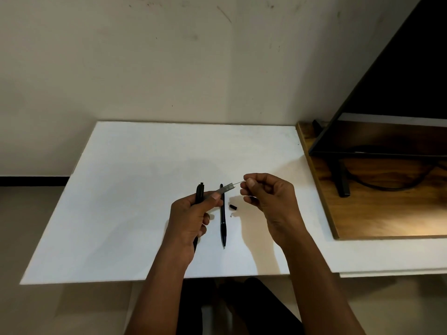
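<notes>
My left hand (191,218) grips a small grey lead case (227,187) between thumb and fingers, above the white table (135,201). My right hand (266,197) pinches a thin lead (238,182) that sticks out of the case's open end. A black mechanical pencil (223,216) lies lengthwise on the table between the hands. A second black pen (199,192) lies to its left, mostly hidden under my left hand. A small black cap (233,207) and a tiny white piece (231,215) lie right of the pencil.
A wooden board (387,213) sits on the right with a dark monitor (399,93), its stand and a black cable on it. A beige wall rises behind the table. My dark-clothed legs show below the table's front edge.
</notes>
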The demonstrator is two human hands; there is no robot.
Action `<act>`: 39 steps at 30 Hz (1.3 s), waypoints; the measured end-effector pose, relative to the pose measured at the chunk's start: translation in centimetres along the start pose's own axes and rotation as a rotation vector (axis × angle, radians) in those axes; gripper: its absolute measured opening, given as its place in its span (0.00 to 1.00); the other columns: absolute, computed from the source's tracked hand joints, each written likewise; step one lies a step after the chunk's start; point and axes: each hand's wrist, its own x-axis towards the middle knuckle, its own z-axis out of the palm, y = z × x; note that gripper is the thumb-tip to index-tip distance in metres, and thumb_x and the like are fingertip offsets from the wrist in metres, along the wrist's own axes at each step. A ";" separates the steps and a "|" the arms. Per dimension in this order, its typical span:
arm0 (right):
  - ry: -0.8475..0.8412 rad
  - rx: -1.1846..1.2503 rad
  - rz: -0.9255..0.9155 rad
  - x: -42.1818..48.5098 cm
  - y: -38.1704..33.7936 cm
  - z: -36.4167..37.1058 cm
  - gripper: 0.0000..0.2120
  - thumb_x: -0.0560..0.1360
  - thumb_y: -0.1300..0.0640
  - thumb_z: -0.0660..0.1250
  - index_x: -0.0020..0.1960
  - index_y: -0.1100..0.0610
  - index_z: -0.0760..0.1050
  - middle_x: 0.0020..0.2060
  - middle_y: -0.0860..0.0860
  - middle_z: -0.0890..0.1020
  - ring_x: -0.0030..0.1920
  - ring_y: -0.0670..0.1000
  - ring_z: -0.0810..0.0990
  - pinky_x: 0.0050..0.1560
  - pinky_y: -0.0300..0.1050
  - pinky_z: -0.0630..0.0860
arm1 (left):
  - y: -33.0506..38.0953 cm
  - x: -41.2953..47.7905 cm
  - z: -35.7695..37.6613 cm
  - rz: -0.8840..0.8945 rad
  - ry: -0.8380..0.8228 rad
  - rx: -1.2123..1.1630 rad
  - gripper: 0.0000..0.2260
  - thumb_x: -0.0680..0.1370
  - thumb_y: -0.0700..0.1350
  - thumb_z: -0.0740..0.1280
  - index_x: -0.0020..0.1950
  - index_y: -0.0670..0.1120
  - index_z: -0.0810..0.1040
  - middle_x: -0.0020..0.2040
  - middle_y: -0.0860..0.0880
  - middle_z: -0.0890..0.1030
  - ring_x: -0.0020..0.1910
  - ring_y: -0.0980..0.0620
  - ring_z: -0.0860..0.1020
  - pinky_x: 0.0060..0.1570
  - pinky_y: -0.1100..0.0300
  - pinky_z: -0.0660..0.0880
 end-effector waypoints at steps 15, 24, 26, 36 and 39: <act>0.095 0.564 0.249 -0.1 -1.9 -2.0 0.08 0.77 0.69 0.67 0.55 0.68 0.78 0.47 0.63 0.86 0.49 0.59 0.87 0.50 0.47 0.84 | -0.3 0.4 0.2 -0.074 -0.011 -0.105 0.06 0.78 0.43 0.69 0.49 0.44 0.85 0.41 0.49 0.87 0.25 0.57 0.68 0.18 0.66 0.59; -0.049 0.154 0.288 -0.5 -1.4 -1.6 0.08 0.76 0.66 0.69 0.53 0.65 0.83 0.40 0.59 0.85 0.38 0.51 0.85 0.40 0.39 0.81 | -0.6 0.3 1.0 -0.066 -0.062 -0.086 0.06 0.76 0.43 0.70 0.50 0.44 0.86 0.42 0.48 0.86 0.26 0.56 0.67 0.19 0.66 0.59; -0.057 0.136 0.294 -0.6 -1.4 -1.4 0.07 0.76 0.65 0.70 0.53 0.65 0.83 0.40 0.59 0.85 0.38 0.51 0.85 0.40 0.39 0.81 | -0.6 0.3 1.3 -0.064 -0.082 -0.066 0.05 0.76 0.42 0.71 0.48 0.43 0.86 0.41 0.48 0.86 0.26 0.56 0.67 0.18 0.66 0.59; -0.041 0.136 0.391 -0.7 -1.8 -3.1 0.06 0.74 0.66 0.71 0.50 0.67 0.83 0.39 0.59 0.86 0.36 0.51 0.84 0.39 0.39 0.82 | -1.3 0.4 1.9 -0.054 -0.153 0.107 0.06 0.75 0.44 0.73 0.50 0.45 0.87 0.43 0.43 0.81 0.25 0.56 0.68 0.20 0.66 0.62; -0.011 0.037 0.407 -0.5 -1.7 -4.2 0.05 0.75 0.67 0.71 0.49 0.67 0.83 0.38 0.60 0.86 0.35 0.51 0.84 0.38 0.39 0.82 | -1.5 0.8 1.4 -0.014 -0.097 0.102 0.06 0.74 0.48 0.74 0.46 0.48 0.87 0.42 0.42 0.79 0.27 0.53 0.66 0.23 0.63 0.61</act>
